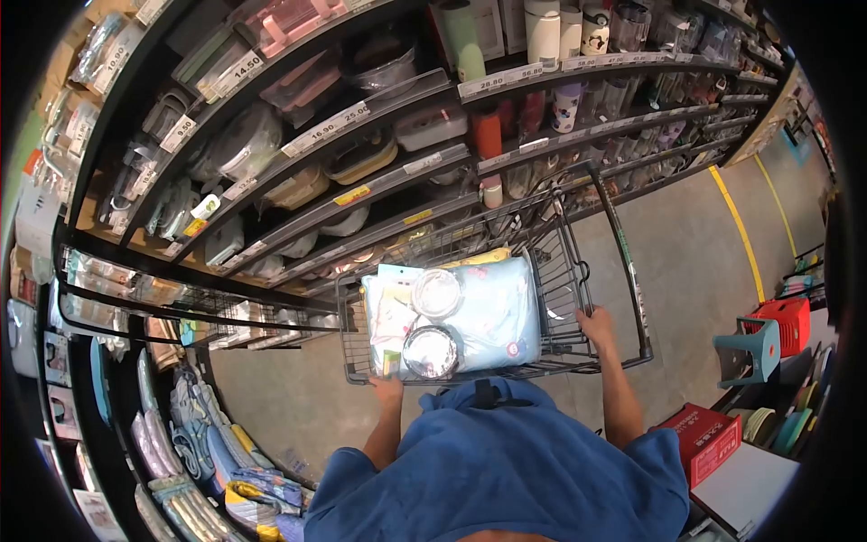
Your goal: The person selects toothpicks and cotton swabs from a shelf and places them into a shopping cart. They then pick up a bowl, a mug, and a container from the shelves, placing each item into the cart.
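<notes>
A black wire shopping cart stands sideways in front of me. My right hand is closed around its near rim, close to the handle end at the right. Toward the cart's left end, my left hand is at the near rim with fingers curled on it, partly hidden. Just above those fingers shows a small green and yellow packet. Inside the cart lies a large light-blue plastic-wrapped package. Two round clear-lidded containers rest over it, beside a pale printed package.
Shelves of food containers and bottles run along the cart's far side. Folded textiles fill racks at the left. On the right stand a teal stool, a red stool and a red box. Yellow lines mark the floor.
</notes>
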The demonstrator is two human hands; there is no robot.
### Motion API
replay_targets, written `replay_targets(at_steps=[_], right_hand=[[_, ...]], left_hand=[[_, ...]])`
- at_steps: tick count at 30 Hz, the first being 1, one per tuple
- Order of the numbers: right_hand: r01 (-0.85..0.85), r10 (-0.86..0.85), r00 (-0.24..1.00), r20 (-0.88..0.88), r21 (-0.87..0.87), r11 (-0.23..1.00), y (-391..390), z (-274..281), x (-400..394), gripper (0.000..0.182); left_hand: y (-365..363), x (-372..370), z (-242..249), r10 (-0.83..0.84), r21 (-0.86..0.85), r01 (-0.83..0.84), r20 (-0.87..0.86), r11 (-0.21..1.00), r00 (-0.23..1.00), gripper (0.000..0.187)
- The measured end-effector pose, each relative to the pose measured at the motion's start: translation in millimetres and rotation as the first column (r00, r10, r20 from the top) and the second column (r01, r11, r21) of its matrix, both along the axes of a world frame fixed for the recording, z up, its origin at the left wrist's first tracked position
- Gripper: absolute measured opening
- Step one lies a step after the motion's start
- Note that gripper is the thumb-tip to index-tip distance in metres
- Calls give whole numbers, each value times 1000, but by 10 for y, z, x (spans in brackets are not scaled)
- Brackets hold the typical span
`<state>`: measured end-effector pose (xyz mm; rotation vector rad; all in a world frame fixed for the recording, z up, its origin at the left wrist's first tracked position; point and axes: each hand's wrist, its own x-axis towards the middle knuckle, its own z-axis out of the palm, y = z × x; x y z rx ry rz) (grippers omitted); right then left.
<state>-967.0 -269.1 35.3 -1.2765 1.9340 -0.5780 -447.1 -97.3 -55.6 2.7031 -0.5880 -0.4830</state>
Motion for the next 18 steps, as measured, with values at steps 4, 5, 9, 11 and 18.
replay_targets(at_steps=[4,5,9,11,18], right_hand=[[-8,2,996,88,75,997,-17,67,8,36],[9,-16,993,120,55,998,-25,-36,14,35],[1,3,996,92,-47,999,13,-121,-11,27],[-3,7,994,111,-36,999,18,-111,-27,26],[20,-30,983,181,58,998,-5,75,17,23]], left_hand=[[-7,-324,-107,-63,-132,85,164,988,984,61],[10,-346,-128,-48,-123,69,168,990,985,61],[47,-401,14,25,-174,-69,-241,982,970,61],[10,-509,142,36,-206,-123,-381,971,924,52],[-28,-487,242,19,-147,-82,-388,986,921,42]])
